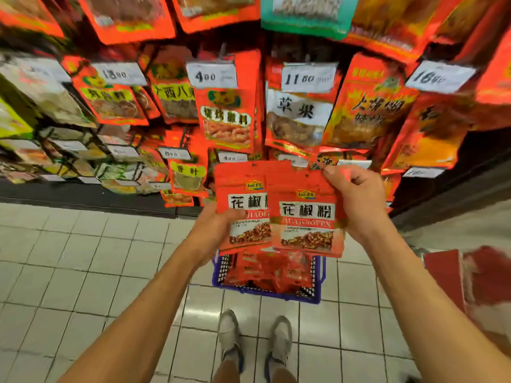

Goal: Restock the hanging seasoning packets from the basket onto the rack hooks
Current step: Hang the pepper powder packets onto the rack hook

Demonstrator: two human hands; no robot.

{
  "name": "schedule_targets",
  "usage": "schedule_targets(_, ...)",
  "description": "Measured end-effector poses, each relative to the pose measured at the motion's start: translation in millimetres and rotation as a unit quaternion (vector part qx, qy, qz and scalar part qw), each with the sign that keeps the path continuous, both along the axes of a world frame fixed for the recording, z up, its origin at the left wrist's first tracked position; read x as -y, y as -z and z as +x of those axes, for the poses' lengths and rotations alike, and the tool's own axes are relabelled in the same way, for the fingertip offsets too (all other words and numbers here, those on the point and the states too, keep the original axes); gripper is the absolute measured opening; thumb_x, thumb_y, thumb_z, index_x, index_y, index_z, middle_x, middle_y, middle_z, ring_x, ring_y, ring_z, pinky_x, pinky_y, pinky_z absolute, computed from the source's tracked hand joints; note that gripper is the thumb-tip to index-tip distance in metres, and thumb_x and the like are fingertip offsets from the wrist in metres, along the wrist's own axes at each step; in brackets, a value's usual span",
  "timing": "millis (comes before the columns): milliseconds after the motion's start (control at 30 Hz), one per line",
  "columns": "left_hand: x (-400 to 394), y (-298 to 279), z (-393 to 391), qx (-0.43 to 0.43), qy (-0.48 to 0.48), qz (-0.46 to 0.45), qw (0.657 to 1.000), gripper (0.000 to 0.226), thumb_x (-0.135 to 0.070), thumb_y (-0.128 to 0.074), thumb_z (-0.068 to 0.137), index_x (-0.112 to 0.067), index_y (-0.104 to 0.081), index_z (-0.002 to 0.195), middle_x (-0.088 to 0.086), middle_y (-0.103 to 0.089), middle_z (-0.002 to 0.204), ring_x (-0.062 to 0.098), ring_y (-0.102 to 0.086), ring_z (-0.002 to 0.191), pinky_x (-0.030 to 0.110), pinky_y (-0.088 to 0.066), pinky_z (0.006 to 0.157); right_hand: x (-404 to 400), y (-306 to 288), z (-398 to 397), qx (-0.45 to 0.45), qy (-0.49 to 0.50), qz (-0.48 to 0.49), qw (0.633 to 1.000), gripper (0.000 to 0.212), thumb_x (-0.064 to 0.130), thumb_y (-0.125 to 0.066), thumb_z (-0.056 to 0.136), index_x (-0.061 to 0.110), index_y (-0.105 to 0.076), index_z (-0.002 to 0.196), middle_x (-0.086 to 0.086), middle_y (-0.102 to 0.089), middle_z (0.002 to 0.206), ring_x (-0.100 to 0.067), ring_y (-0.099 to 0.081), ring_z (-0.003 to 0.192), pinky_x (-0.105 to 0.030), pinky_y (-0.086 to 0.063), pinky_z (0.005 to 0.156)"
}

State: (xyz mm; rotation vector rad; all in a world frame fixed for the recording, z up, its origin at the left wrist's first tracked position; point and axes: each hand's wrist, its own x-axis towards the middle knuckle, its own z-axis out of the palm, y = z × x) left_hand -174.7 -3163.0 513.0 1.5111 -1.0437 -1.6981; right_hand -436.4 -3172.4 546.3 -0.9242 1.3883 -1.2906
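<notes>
Seasoning packets [305, 222], the red ones, are fanned out between our two hands in the head view, held up just above the basket [318, 283] and in front of the rack [229, 111]. We can make out two packet fronts clearly, but there are more stacked behind them and the edges blur together, so we can't give a real count. Our left hand [214, 230] grips the stack from the lower left, fingers mostly hidden behind it, thumb on the front. Our right hand [356, 200] pinches the top right corner of the front packet, fingers curled. Both forearms reach up from the bottom corners. The blue basket sits on the tiled floor [83, 258] with a heap of the same packets inside, half covered by the ones we hold. Two shoes [254, 338] show below it. The rack's hooks are hard to see behind hanging stock.
</notes>
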Motion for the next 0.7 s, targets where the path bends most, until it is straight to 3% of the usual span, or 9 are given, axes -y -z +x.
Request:
schedule_targets(67, -3, -47, -6, -0.006, 0.015, -0.063, 0.998, 0.019, -0.017, -0.066, 0.095, -0.022, -0.073, 0.113, 0.006, -0.077, 0.112, 0.024, -0.074, 0.102, 0.039, -0.061, 0.085, 1, -50, -2, -0.01, 0.031, -0.046, 0.998, 0.046, 0.043, -0.074, 0.08, 0.004, -0.056, 0.064, -0.011, -0.052, 0.068, -0.022, -0.047, 0.067, -0.046, -0.041, 0.062)
schedule_targets(100, -4, -71, -9, -0.003, 0.024, -0.101, 0.995, 0.017, -0.025, -0.071, 0.092, -0.029, -0.076, 0.108, 0.001, -0.078, 0.109, 0.019, -0.075, 0.099, 0.031, -0.061, 0.081, 2, -74, -1, -0.016, 0.044, -0.065, 0.997, 0.043, 0.045, -0.073, 0.079, 0.008, -0.059, 0.064, -0.01, -0.053, 0.069, -0.022, -0.047, 0.069, -0.05, -0.043, 0.063)
schedule_targets(167, -3, -119, -17, 0.002, 0.021, -0.172, 0.985, 0.022, -0.04, -0.079, 0.08, -0.038, -0.077, 0.102, -0.004, -0.079, 0.104, 0.015, -0.076, 0.096, 0.024, -0.059, 0.076, 5, -122, 3, -0.021, 0.07, -0.099, 0.992, 0.03, 0.047, -0.072, 0.078, 0.021, -0.07, 0.063, -0.003, -0.059, 0.068, -0.019, -0.051, 0.07, -0.046, -0.046, 0.066)
schedule_targets(267, 3, -178, -23, -0.009, -0.023, -0.243, 0.97, 0.033, -0.046, -0.082, 0.067, -0.04, -0.078, 0.098, -0.004, -0.079, 0.1, 0.017, -0.076, 0.094, 0.031, -0.061, 0.077, 10, -181, 13, 0.027, 0.088, -0.127, 0.988, 0.022, 0.041, -0.073, 0.079, 0.025, -0.073, 0.064, -0.007, -0.063, 0.074, -0.022, -0.057, 0.073, -0.047, -0.051, 0.073)
schedule_targets(400, 17, -239, -11, -0.012, -0.03, -0.323, 0.946, 0.028, -0.044, -0.081, 0.072, -0.039, -0.077, 0.1, -0.008, -0.079, 0.101, 0.014, -0.076, 0.095, 0.024, -0.06, 0.075, 16, -242, 25, 0.1, 0.043, -0.148, 0.983, 0.017, 0.034, -0.078, 0.075, 0.018, -0.073, 0.071, -0.003, -0.07, 0.072, -0.019, -0.065, 0.064, -0.038, -0.055, 0.069)
schedule_targets(533, 34, -285, 6, -0.025, -0.049, -0.366, 0.929, 0.033, -0.048, -0.081, 0.07, -0.036, -0.078, 0.1, -0.006, -0.079, 0.1, 0.016, -0.076, 0.093, 0.03, -0.059, 0.075, 25, -289, 45, 0.074, 0.028, -0.187, 0.979, 0.017, 0.023, -0.086, 0.073, 0.015, -0.074, 0.082, -0.008, -0.075, 0.079, -0.025, -0.069, 0.069, -0.051, -0.059, 0.074)
schedule_targets(633, 56, -313, 17, -0.059, -0.075, -0.371, 0.924, 0.026, -0.046, -0.077, 0.074, -0.037, -0.079, 0.098, -0.003, -0.079, 0.1, 0.017, -0.076, 0.094, 0.035, -0.059, 0.08, 41, -322, 59, 0.065, 0.031, -0.218, 0.973, 0.012, 0.025, -0.085, 0.073, 0.02, -0.075, 0.077, -0.003, -0.074, 0.073, -0.018, -0.068, 0.062, -0.041, -0.059, 0.067)
schedule_targets(700, 73, -330, 28, -0.082, -0.084, -0.37, 0.922, 0.035, -0.054, -0.072, 0.075, -0.033, -0.078, 0.103, -0.002, -0.079, 0.104, 0.019, -0.075, 0.099, 0.04, -0.058, 0.089, 52, -344, 68, 0.068, 0.023, -0.229, 0.971, 0.007, 0.022, -0.082, 0.076, 0.023, -0.076, 0.074, -0.004, -0.073, 0.072, -0.019, -0.069, 0.06, -0.038, -0.059, 0.063)
